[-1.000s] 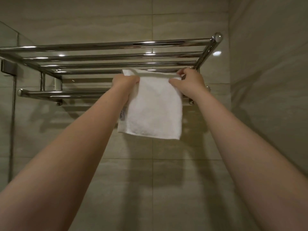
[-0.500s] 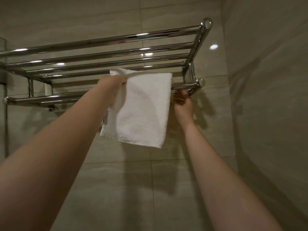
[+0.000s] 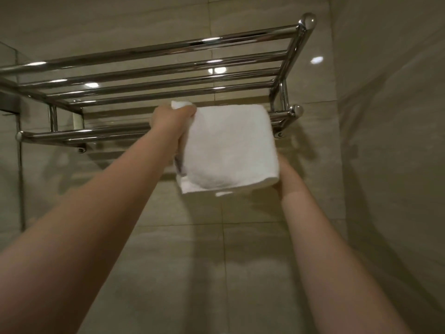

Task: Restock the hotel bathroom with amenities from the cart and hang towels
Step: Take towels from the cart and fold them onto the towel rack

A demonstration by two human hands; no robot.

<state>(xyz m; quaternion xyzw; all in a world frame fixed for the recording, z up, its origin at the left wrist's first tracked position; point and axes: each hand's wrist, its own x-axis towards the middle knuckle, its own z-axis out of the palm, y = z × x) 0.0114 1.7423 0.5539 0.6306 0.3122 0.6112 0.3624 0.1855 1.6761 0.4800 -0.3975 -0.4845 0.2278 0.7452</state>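
The left hand [image 3: 172,119] is curled tight, gripping the towel [image 3: 228,145] by its upper left corner, just below the rack's [image 3: 168,75] shelf bars. The right hand [image 3: 285,169] reaches behind the towel's lower right corner. Its fingers are hidden by the cloth, so its grip cannot be told. The white folded towel hangs between the two hands in front of the rack's lower bar, near the rack's right end, with its top edge level with that bar.
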